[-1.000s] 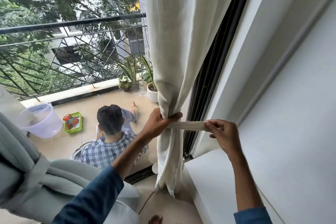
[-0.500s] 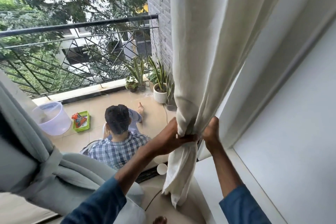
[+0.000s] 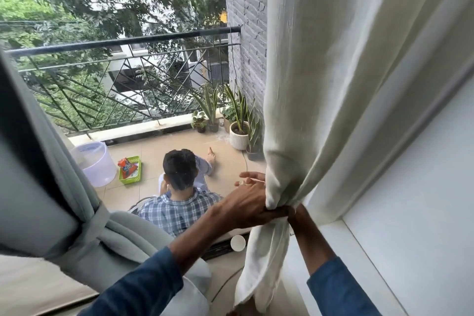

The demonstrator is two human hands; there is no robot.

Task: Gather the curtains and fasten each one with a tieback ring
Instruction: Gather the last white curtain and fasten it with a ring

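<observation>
Curtains, two, cream curtain (image 3: 333,110) gripped by left hand (image 3: 243,205)

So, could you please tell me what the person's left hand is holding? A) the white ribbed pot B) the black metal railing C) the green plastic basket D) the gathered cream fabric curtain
D: the left hand grips the gathered cream fabric curtain at its pinched waist.

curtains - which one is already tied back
The grey curtain on the left: a fabric band cinches its gathered middle. The cream curtain on the right shows no band, only the left hand gripping its bunch.
</observation>
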